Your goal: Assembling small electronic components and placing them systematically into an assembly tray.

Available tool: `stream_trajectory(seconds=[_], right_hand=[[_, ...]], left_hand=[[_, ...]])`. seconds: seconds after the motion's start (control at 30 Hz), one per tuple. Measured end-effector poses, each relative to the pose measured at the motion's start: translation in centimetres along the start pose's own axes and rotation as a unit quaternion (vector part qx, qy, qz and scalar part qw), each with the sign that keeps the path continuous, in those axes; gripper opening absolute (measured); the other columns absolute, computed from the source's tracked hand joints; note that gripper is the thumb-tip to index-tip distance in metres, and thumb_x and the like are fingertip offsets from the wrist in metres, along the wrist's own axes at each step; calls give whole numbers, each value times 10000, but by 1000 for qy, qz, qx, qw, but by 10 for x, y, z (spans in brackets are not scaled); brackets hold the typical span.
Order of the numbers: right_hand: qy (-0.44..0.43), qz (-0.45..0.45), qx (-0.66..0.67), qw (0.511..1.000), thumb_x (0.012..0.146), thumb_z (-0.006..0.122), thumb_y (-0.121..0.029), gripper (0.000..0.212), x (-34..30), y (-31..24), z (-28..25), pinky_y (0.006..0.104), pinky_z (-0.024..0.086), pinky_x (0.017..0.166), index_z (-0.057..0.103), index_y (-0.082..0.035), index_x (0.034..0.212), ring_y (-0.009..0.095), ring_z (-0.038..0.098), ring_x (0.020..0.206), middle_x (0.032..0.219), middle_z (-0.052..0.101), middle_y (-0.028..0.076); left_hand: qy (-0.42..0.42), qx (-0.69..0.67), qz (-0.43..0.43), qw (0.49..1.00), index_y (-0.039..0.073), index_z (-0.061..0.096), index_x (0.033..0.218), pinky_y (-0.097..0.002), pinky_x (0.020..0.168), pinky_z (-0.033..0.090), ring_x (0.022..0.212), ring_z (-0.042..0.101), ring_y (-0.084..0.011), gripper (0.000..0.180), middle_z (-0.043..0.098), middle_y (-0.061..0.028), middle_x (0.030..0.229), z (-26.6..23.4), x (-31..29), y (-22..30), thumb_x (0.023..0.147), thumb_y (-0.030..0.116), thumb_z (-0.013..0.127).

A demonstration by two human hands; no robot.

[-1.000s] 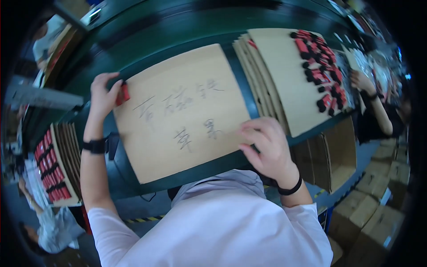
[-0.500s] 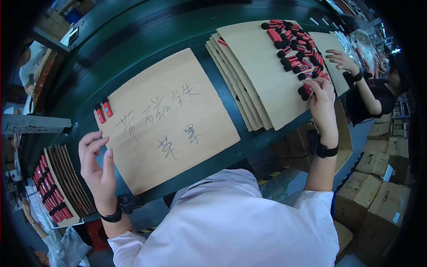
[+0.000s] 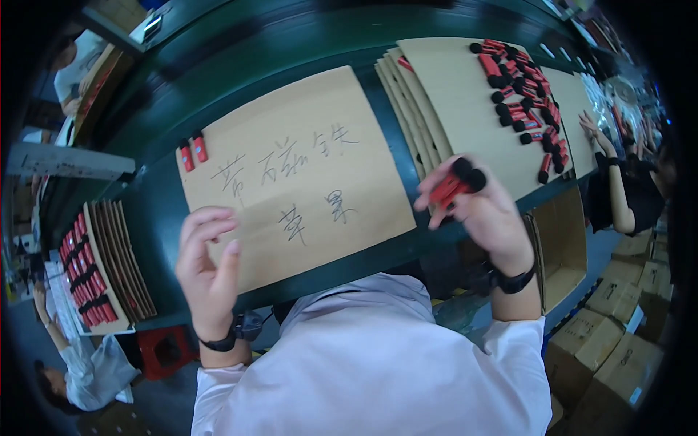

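Observation:
My right hand (image 3: 496,221) grips a pair of small red microphones with black foam tips (image 3: 445,190), raised over the gap between two cardboard areas. My left hand (image 3: 211,265) hovers above the lower left edge of a flat brown cardboard sheet (image 3: 298,109) with handwriting on it. Its fingers are bent, the thumb stands apart, and nothing shows between them. Two more microphones (image 3: 201,150) lie side by side at the sheet's far left corner. On the right, a stack of cardboard sheets (image 3: 443,87) carries a loose pile of such microphones (image 3: 534,105).
A green work table (image 3: 305,43) runs beneath everything. At the left stands another cardboard stack (image 3: 120,254) with microphones (image 3: 86,272) in rows. A metal post (image 3: 73,161) juts in there. Cartons (image 3: 582,323) fill the lower right. A co-worker's hand (image 3: 598,134) is at the far right.
My right hand has left the pile with microphones in its grip, moving left and nearer to me. My left hand has shifted right over the sheet's edge. The view has turned slightly.

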State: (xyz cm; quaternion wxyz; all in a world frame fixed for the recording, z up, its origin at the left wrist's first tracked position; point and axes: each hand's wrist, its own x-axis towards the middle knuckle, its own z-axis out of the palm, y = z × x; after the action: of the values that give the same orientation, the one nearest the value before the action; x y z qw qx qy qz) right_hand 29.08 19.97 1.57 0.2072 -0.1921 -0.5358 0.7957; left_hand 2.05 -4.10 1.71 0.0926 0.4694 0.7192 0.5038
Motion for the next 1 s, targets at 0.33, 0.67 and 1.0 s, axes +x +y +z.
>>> stream_trajectory(seconds=[0.33,0.67,1.0], right_hand=[[-184,-136,-386,894,900,493,42,311,35,35,102,285,474,828,508,18,1210,190,580,962,1131,589,107],[-86,-9,-128,988,906,563,46,250,19,40,99,246,455,758,600,29,1153,132,588,903,1066,629,114],[-65,-225,-218,948,819,740,-7,244,24,56,98,228,414,660,647,20,1042,101,494,666,946,630,95]], left_hand=[[-156,2,99,983,17,667,1067,-354,779,493,858,617,-260,310,653,-116,968,25,8,29,762,4,720],[-59,-112,108,986,0,677,1016,-336,743,509,850,640,-261,287,662,-127,935,19,-6,14,737,-37,735],[-97,-107,74,987,-43,650,1040,-323,780,483,859,632,-245,277,660,-148,932,18,-5,21,781,8,737]])
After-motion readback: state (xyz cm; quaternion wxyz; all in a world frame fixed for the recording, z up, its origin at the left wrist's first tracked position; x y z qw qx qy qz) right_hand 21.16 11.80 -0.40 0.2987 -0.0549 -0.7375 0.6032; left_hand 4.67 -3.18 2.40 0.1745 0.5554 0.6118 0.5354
